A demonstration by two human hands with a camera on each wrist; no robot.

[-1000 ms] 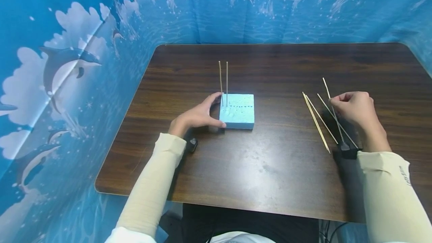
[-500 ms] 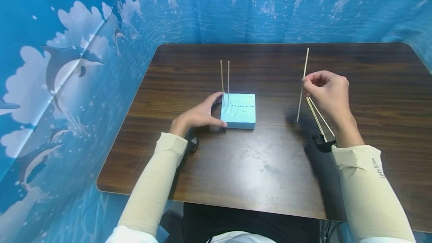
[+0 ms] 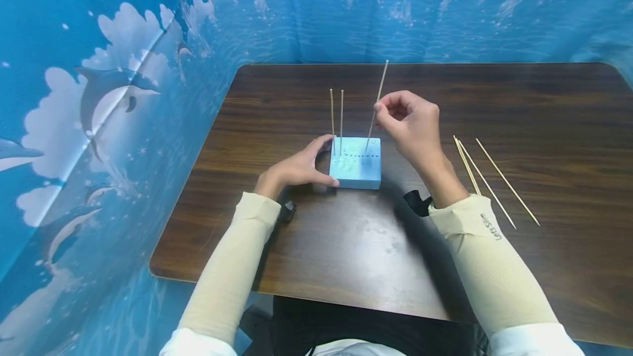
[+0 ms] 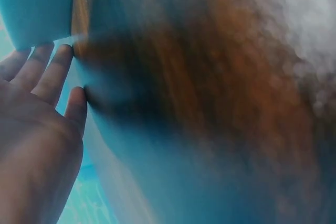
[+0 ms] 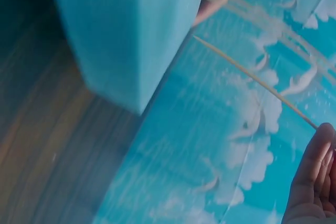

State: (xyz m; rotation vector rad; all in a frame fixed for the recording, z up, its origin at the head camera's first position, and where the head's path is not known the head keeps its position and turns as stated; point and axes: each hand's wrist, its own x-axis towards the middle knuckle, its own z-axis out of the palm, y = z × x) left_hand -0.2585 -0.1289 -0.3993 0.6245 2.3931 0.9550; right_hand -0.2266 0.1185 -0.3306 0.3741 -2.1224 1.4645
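Over the foam block [image 3: 355,162], right hand [image 3: 410,125] fingers pinch a skewer [image 3: 377,100]; left hand [image 3: 296,168] fingers clasp the block's side.

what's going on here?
A person sits at a dark wooden table. The left hand grips the side of a blue foam block with two thin wooden sticks standing upright in it. The right hand pinches a third stick, its lower tip at the block's top. Three more sticks lie on the table to the right.
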